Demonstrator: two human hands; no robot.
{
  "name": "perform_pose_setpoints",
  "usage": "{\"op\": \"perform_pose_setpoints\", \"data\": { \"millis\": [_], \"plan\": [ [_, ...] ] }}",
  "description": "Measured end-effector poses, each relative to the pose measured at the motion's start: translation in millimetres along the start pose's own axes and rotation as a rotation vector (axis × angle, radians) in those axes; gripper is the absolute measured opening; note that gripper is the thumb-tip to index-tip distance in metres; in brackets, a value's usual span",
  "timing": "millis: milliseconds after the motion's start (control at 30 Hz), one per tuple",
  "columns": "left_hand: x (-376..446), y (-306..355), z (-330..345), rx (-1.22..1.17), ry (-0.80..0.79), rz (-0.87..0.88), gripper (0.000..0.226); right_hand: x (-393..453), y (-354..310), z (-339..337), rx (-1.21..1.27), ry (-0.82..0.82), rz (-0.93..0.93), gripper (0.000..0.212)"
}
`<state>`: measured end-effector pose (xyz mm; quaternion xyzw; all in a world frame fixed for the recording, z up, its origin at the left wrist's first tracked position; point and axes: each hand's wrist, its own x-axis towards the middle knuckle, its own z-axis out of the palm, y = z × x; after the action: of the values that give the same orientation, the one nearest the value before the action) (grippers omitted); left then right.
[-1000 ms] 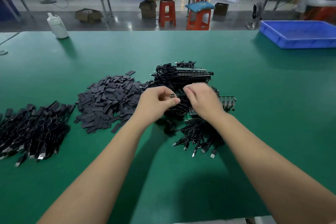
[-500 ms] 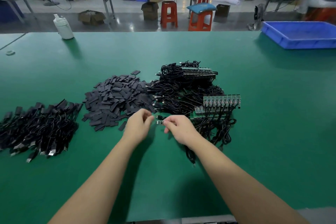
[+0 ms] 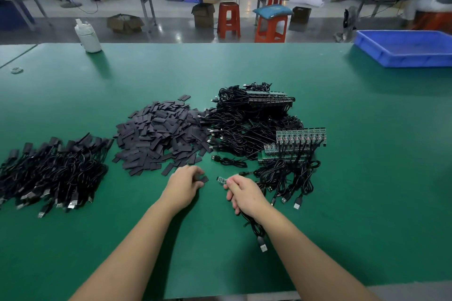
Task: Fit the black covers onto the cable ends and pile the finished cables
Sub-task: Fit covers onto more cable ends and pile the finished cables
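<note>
My right hand (image 3: 242,193) grips a black cable; its small green circuit-board end (image 3: 220,179) pokes out to the left and its USB plug (image 3: 262,245) trails below my wrist. My left hand (image 3: 185,184) pinches one black cover (image 3: 204,179) just below the heap of loose black covers (image 3: 159,134). The cover and the board end are a short gap apart. A tangle of uncovered cables with green boards (image 3: 269,134) lies behind my right hand. The pile of finished cables (image 3: 51,171) lies at the far left.
A blue plastic tray (image 3: 406,49) stands at the back right of the green table (image 3: 367,154). A white bottle (image 3: 88,36) stands at the back left, with a small round object (image 3: 16,70) near the left edge. Orange stools and benches are beyond the table.
Both hands drew back from the cable tangle toward me. My right hand pulled one cable free, and my left hand picked up a black cover from the heap's edge.
</note>
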<state>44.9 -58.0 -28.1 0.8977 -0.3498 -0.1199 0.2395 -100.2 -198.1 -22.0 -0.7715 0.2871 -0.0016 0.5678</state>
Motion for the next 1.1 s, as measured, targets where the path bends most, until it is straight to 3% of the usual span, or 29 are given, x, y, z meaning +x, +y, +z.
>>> {"op": "perform_pose_setpoints", "data": {
  "millis": [133,267,467,633,800,967,1100],
  "plan": [
    [5,0,-5,0.003,-0.058,-0.141,0.015,-2,5,0,-0.013,0.005,-0.025,0.028],
    [-1,9,-7,-0.043,-0.075,-0.097,0.021,-2,6,-2,0.029,0.002,-0.015,0.029],
    [-22,22,-9,-0.617,-0.087,-0.067,0.007,0,6,-2,0.034,-0.022,-0.008,0.027],
    [-33,23,7,-0.555,-0.088,-0.113,0.020,-1,5,-6,0.039,-0.061,-0.005,0.026],
    [-40,18,13,-0.461,-0.032,-0.010,0.027,2,7,-8,0.064,-0.115,0.014,0.028],
    [-44,13,18,-0.720,0.054,-0.128,0.018,3,9,-10,0.136,-0.143,0.050,0.029],
    [-44,11,19,-0.868,0.033,-0.132,0.018,3,8,-12,0.135,-0.185,0.052,0.029]
  ]
}}
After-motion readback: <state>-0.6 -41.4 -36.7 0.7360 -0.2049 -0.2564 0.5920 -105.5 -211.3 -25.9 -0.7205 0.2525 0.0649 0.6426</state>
